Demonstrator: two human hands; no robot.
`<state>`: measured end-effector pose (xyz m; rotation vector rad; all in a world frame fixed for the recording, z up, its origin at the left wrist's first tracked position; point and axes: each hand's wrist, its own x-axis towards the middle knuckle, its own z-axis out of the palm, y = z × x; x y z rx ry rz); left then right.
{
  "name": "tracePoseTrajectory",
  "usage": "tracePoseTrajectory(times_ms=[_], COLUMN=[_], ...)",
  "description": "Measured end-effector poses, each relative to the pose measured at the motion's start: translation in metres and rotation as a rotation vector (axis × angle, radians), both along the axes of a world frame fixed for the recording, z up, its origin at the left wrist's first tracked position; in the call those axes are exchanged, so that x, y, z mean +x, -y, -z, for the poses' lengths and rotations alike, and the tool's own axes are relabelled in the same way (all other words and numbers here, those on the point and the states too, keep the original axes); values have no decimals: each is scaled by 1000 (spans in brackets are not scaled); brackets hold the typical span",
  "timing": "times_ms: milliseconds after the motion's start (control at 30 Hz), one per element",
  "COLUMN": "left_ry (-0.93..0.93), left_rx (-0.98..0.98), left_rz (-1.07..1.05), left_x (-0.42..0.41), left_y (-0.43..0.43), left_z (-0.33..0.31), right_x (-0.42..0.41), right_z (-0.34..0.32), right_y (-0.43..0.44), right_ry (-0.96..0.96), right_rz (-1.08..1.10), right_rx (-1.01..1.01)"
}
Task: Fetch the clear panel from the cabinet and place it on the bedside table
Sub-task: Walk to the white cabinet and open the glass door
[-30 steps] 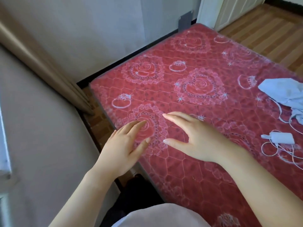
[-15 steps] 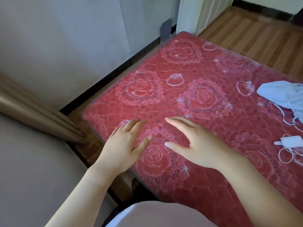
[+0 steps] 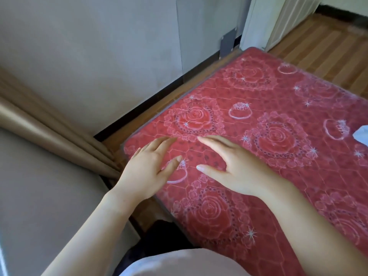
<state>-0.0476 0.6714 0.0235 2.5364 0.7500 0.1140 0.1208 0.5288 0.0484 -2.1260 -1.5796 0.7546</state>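
Observation:
A clear panel (image 3: 207, 34) stands upright against the grey wall beyond the far side of the bed, its edges faintly visible. A small grey plate (image 3: 227, 44) sits at its lower right. My left hand (image 3: 147, 170) and my right hand (image 3: 231, 168) are held out palm down, fingers apart, over the near corner of the red rose-patterned mattress (image 3: 278, 108). Neither hand holds anything, and both are well short of the panel. The white cabinet door (image 3: 278, 22) is at the top right.
A beige curtain (image 3: 49, 134) hangs at the left, beside a grey surface (image 3: 39, 206). Wooden floor (image 3: 328, 48) lies beyond the bed at the right. A white cloth (image 3: 362, 134) pokes in at the right edge of the mattress.
The view has shifted toward the wall: the clear panel has come into sight, and the charger and most of the cloth have left at the right. Both hands keep the same open pose.

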Motion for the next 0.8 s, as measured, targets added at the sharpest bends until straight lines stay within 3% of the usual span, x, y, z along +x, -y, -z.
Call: tracePoseTrajectory(times_ms=[367,633,800], left_ry=[80,-33,-87], left_rx=[-92,-62,-64], left_rz=[-12,209,280], left_x=[-5,11,32], left_y=[-142,-328,-390], left_z=[25,19,8], right_x=[-4,-24,-22], right_z=[18,14,2], right_y=[-155,-302,-351], right_ry=[-9,39,76], right_rz=[49,176,230], right_rx=[3,-18,-29])
